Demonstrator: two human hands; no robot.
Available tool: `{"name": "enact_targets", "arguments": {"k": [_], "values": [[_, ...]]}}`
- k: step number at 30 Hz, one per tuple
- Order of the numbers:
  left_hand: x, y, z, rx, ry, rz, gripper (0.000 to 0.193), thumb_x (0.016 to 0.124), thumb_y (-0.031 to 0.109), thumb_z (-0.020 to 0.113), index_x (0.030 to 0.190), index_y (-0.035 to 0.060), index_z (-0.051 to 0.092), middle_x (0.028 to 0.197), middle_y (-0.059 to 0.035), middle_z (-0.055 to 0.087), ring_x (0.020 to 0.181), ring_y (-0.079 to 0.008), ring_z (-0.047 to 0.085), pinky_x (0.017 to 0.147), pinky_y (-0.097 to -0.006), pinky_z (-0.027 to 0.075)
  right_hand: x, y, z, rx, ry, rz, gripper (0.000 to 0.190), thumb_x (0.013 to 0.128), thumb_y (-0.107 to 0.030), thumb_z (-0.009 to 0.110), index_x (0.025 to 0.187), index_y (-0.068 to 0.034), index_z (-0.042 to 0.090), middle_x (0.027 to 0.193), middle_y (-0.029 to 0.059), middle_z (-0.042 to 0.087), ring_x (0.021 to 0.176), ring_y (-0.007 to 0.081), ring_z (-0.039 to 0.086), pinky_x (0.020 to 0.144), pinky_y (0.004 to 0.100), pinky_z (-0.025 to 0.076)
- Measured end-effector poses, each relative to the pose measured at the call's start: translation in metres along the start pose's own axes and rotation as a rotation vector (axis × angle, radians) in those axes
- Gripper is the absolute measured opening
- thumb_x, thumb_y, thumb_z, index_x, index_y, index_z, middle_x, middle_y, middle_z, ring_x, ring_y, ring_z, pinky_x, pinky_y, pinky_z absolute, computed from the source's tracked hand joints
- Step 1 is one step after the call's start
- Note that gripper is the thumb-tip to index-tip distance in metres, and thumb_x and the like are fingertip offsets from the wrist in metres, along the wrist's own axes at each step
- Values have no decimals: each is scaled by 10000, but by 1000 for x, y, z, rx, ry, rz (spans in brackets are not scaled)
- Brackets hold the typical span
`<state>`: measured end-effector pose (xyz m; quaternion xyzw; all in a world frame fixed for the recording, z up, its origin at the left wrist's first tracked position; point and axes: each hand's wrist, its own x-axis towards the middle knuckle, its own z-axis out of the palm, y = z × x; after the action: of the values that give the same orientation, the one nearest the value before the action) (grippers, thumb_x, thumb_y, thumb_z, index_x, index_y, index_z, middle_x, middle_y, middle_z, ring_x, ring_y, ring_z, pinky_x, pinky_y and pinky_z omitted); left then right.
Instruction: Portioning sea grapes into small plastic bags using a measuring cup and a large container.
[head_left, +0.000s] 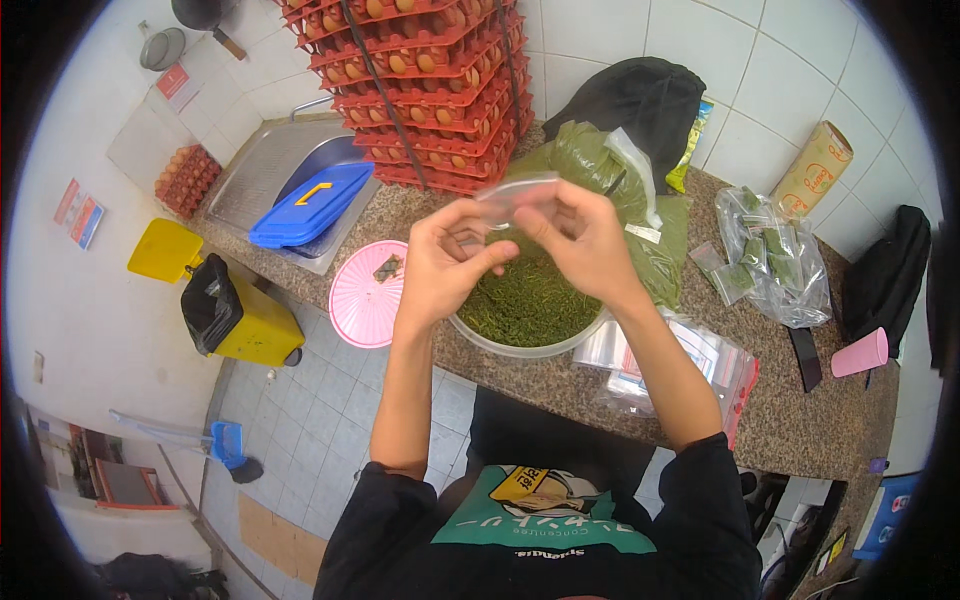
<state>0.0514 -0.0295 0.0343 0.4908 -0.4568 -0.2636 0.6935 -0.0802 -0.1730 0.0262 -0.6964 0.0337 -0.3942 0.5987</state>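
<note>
My left hand (454, 259) and my right hand (577, 240) hold a small clear plastic zip bag (517, 193) between them by its edges. Just below my hands stands a round tub full of chopped green herb (529, 307). Behind the tub lie large clear bags of green herb (600, 165). A pink round lid (367, 300) with a small dark item on it sits left of the tub. Flat clear zip bags (637, 367) lie partly under my right forearm. Small filled bags (780, 251) rest in a clear plastic bag at the right.
A tall strapped stack of red egg trays (442, 112) stands behind the lid. A blue lid (311, 206) lies across the sink. On the right are a phone (805, 360), a pink cup (860, 353) and a patterned roll (814, 169). A yellow bin (259, 330) stands at left.
</note>
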Motion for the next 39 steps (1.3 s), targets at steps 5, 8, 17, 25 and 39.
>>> {"name": "enact_targets", "arguments": {"k": [5, 8, 17, 25, 39], "values": [[-1, 0, 6, 19, -3, 149, 193, 949, 32, 765, 1106, -29, 670, 1003, -53, 701, 895, -88, 648, 787, -262, 556, -3, -2, -2, -88, -81, -14, 168, 986, -139, 748, 1064, 10, 736, 852, -10, 708, 713, 22, 602, 619, 216, 466], [-2, -8, -5, -22, 34, 49, 150, 966, 49, 751, 1066, -23, 665, 972, -37, 691, 883, -80, 638, 803, -265, 542, -3, -12, 2, -51, -113, 33, 147, 991, -119, 737, 1038, 20, 721, 916, 8, 722, 791, 38, 640, 686, 214, 499], [-3, 1, -2, 117, -36, 35, 149, 932, 94, 796, 967, 1, 686, 917, -26, 706, 838, -90, 644, 767, -265, 516, -3, -3, -2, -39, -73, -25, 134, 964, -106, 751, 947, 21, 715, 871, 33, 724, 766, 79, 632, 702, 263, 505], [-3, -2, 0, 131, -41, 55, 147, 912, 86, 804, 956, 7, 689, 923, -9, 696, 865, -85, 631, 813, -263, 512, -4, -9, 0, -255, -91, -96, 117, 913, -103, 768, 898, 6, 728, 783, 75, 712, 683, 139, 617, 666, 301, 487], [-4, -9, -2, 26, 61, 34, 121, 945, 91, 759, 965, 5, 676, 891, -64, 713, 845, -130, 684, 777, -284, 544, -4, 1, -7, -151, 34, -70, 144, 980, -113, 746, 912, 10, 717, 788, -3, 699, 690, 49, 588, 613, 235, 457]]}}
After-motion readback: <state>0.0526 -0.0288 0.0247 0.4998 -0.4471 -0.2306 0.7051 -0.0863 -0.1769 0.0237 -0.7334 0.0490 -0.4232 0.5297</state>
